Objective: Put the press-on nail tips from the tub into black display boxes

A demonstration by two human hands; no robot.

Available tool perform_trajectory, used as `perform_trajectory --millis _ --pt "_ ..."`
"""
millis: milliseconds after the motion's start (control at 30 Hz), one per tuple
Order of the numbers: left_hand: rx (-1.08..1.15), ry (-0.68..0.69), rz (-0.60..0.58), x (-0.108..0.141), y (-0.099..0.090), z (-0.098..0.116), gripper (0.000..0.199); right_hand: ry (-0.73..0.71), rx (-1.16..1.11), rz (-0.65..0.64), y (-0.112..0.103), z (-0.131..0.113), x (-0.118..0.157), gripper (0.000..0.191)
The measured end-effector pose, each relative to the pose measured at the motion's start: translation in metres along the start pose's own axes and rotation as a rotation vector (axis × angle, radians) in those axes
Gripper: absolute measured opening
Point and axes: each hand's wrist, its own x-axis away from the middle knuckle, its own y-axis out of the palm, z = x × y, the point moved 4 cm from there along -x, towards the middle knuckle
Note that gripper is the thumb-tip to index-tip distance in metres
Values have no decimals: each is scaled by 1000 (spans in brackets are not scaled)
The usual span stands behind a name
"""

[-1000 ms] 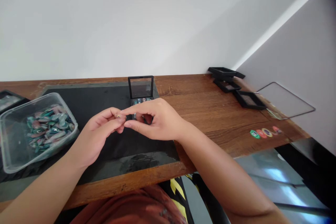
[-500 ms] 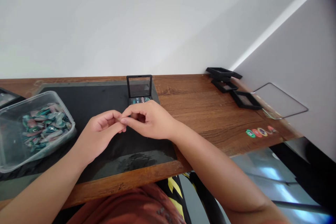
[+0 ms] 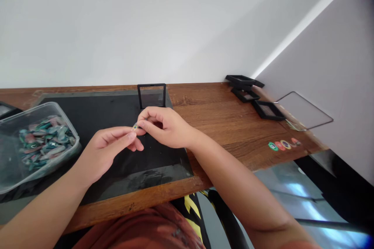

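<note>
A small oval piece (image 3: 134, 127) with a yellowish rim and dark centre sits between my two hands. My left hand (image 3: 112, 144) pinches it between thumb and fingers. The thumb and forefinger of my right hand (image 3: 166, 127) are closed at its upper right edge. Behind my right hand stands the upright lid of a black-framed case (image 3: 152, 85), with a clear window. The lower part of that case is hidden by my hand. Both hands are above a black mat (image 3: 96, 111).
On the left is a clear plastic tub (image 3: 76, 140) holding many teal, pink and white pieces (image 3: 48, 140). Black frames (image 3: 267, 110) lie at the right rear, near a thin wire frame (image 3: 314, 104). Several coloured round stickers (image 3: 285, 144) lie on the wooden table (image 3: 216, 120).
My hands have turned slightly, so the small piece between them now shows. My right hand has risen a little and covers the case's lower part. The whole view has shifted slightly.
</note>
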Motion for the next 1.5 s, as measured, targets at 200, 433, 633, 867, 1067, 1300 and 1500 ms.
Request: perform_trajectory --millis 200,433,633,867,1067,1300,1500 --pt "14 40 -56 2 4 3 30 -28 -144 0 2 0 -1 21" --pt "37 36 -75 -1 6 3 37 -16 -216 -34 3 -3 -1 20" --pt "85 -61 73 -2 -3 -4 28 -21 -96 84 -2 -7 0 16" --pt "271 -139 255 -6 -13 -10 30 103 -325 579 -56 -8 2 14" --pt "145 -141 249 -5 -11 -12 34 89 -294 494 -61 -6 2 16" --pt "-35 -90 112 -3 -6 -11 42 -15 93 181 -1 -14 2 27" --pt "-184 -60 62 -3 -3 -5 50 -69 213 178 5 -9 1 25"
